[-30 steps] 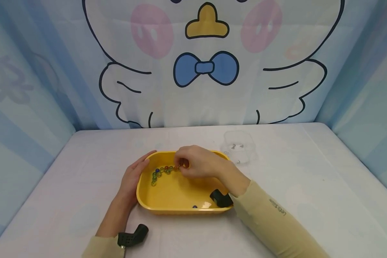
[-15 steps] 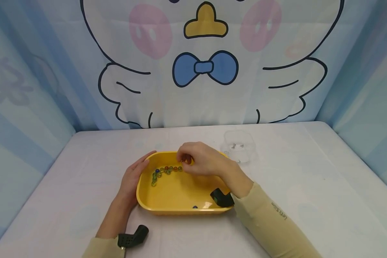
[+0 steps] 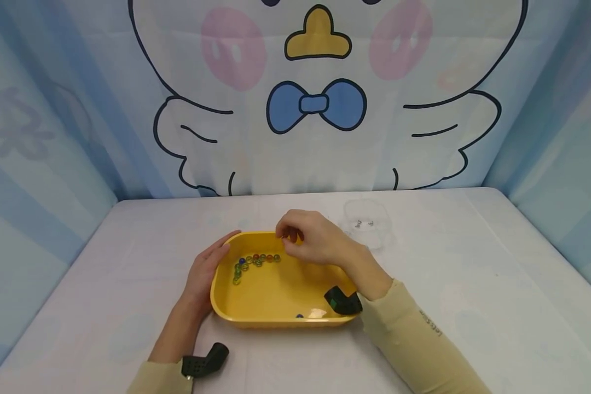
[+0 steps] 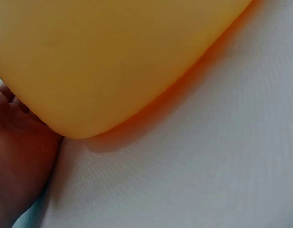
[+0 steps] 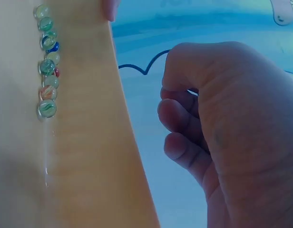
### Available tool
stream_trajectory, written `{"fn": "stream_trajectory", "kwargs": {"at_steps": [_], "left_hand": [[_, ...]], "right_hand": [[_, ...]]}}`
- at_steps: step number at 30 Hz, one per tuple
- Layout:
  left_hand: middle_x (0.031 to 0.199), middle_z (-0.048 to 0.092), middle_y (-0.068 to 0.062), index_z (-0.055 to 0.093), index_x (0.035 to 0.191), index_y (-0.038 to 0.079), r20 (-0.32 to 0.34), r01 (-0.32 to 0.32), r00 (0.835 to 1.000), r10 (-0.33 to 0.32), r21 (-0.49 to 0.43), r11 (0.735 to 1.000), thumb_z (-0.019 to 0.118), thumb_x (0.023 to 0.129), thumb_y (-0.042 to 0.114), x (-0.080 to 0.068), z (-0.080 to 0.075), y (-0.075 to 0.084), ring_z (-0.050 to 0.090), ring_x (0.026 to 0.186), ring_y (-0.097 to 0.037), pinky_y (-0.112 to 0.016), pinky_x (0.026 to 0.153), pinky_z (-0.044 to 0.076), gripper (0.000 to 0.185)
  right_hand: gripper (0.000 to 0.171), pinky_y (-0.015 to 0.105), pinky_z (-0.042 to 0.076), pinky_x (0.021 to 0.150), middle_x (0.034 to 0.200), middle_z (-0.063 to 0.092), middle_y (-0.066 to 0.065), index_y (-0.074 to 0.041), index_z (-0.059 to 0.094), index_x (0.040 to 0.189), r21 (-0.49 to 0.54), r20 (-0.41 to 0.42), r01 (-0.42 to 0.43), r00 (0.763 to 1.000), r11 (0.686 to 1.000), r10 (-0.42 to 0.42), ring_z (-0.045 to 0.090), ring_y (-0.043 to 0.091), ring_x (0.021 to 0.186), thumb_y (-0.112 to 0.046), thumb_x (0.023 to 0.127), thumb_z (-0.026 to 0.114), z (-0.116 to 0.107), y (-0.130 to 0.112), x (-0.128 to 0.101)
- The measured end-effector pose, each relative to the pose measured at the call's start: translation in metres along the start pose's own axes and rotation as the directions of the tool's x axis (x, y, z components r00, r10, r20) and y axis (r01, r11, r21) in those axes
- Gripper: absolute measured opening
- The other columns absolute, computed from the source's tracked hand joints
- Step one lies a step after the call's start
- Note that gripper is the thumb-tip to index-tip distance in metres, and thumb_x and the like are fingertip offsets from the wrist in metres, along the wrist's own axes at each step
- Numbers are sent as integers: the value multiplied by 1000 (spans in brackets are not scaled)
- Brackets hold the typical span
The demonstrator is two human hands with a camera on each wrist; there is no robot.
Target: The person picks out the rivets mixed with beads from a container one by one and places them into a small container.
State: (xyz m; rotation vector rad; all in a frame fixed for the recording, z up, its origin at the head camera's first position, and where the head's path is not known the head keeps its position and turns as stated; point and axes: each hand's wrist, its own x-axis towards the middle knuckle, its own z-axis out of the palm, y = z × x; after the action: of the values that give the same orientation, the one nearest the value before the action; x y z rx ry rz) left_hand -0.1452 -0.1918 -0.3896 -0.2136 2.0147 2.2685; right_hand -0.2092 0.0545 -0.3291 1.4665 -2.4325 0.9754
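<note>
head view: we pinch something unseen in our curled right hand (image 3: 315, 241) above the marbles (image 3: 256, 259); small, hard, slippery, best pinched fingertip-wise; left hand (image 3: 204, 273) flat against tray (image 3: 276, 320).

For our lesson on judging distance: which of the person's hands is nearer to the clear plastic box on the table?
Right. The right hand hovers over the yellow tray's far rim, just left of the clear box. The left hand rests against the tray's left side, farther off.

probably a staged recording booth: cartoon duck backdrop (image 3: 315, 104) and pale blue curtains enclose a cloth-covered table (image 3: 473, 273).
</note>
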Motion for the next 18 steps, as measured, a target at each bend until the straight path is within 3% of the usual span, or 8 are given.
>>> {"fn": "stream_trajectory", "kwargs": {"at_steps": [18], "left_hand": [[153,45,3,47,152,18,-4,6,1000,-6,30,1000,42,109,32,0,2,0,43,138,-12,-24,109,39,46]], "right_hand": [[13,33,54,68,91,64,1,-6,67,97,-10,-91,-53,994,999,52,55,14,77,2,88,70,-25,6,-10]]}}
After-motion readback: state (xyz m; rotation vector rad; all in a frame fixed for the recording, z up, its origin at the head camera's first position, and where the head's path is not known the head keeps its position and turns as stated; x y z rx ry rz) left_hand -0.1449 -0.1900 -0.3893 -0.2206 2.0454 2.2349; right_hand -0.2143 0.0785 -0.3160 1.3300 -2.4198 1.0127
